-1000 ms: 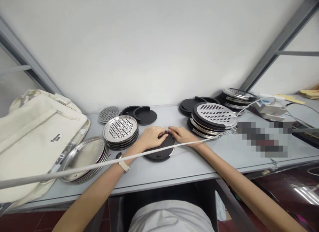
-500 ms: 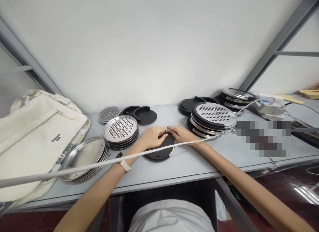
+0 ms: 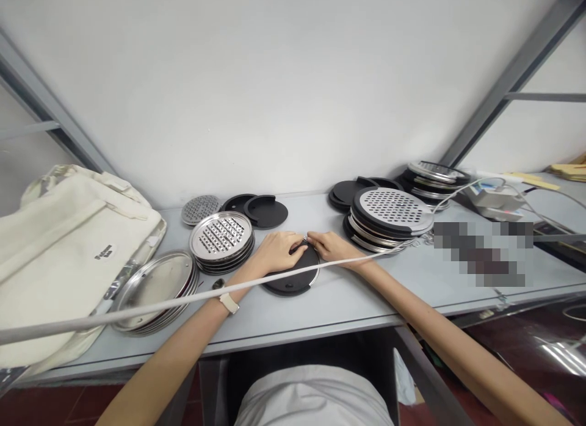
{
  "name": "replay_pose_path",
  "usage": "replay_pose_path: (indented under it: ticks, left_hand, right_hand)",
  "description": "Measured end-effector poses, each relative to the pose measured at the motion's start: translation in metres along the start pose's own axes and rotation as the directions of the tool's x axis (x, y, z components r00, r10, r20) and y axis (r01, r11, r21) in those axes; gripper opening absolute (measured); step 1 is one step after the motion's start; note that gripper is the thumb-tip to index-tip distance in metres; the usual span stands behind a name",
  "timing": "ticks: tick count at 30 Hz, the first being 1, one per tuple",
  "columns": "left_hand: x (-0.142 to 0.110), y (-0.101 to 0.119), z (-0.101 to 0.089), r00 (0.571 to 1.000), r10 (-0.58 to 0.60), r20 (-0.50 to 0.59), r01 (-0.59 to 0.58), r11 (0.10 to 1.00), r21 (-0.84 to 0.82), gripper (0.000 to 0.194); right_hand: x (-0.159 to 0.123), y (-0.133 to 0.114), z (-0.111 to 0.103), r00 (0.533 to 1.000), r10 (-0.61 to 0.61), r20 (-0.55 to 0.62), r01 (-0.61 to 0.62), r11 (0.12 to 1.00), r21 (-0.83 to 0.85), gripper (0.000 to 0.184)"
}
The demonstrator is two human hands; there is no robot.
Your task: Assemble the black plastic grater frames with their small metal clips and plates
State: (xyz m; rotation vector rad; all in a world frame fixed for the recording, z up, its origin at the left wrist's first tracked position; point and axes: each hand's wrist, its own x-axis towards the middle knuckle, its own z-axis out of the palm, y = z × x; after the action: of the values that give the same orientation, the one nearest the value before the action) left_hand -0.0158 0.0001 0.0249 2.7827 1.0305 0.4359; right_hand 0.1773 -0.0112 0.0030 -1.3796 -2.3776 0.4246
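A black round disc (image 3: 291, 284) with a strip of metal rim lies flat on the table in front of me. At its far edge my left hand (image 3: 282, 250) is closed, with the thumb bent over the black surface. My right hand (image 3: 330, 245) pinches the same far edge from the right, its fingertips almost meeting those of the left. What sits right under the fingertips is too small to make out. Left of the disc stands a stack of round metal grater plates (image 3: 221, 237). On the right is a stack of grater plates with black rims (image 3: 392, 210).
A white cable (image 3: 256, 282) crosses in front of my forearms. Plain metal discs (image 3: 158, 292) and a cream bag (image 3: 59, 249) are at the left. Loose black discs (image 3: 270, 212) lie near the wall, and another stack (image 3: 433, 177) stands at the back right.
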Motion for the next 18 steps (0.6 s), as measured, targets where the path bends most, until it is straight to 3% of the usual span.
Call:
replay_pose_path:
  ticks: [5, 9, 18]
  left_hand:
    - [-0.0021, 0.0020, -0.0024, 0.998, -0.016, -0.062, 0.014, 1.000, -0.024, 0.018]
    - [-0.0019, -0.0006, 0.0011, 0.991, 0.039, -0.131, -0.043, 0.999, -0.028, 0.022]
    - [-0.0009, -0.0044, 0.0023, 0.991, 0.105, -0.087, -0.109, 0.993, -0.036, 0.019]
  right_hand:
    - [0.0000, 0.0027, 0.0023, 1.000, -0.007, -0.007, 0.008, 1.000, 0.015, 0.029]
    - [-0.0005, 0.0051, 0.0039, 1.000, -0.009, -0.002, 0.009, 1.000, 0.029, 0.027]
    - [-0.0027, 0.0038, 0.0033, 1.000, 0.001, -0.008, 0.000, 1.000, 0.031, 0.028]
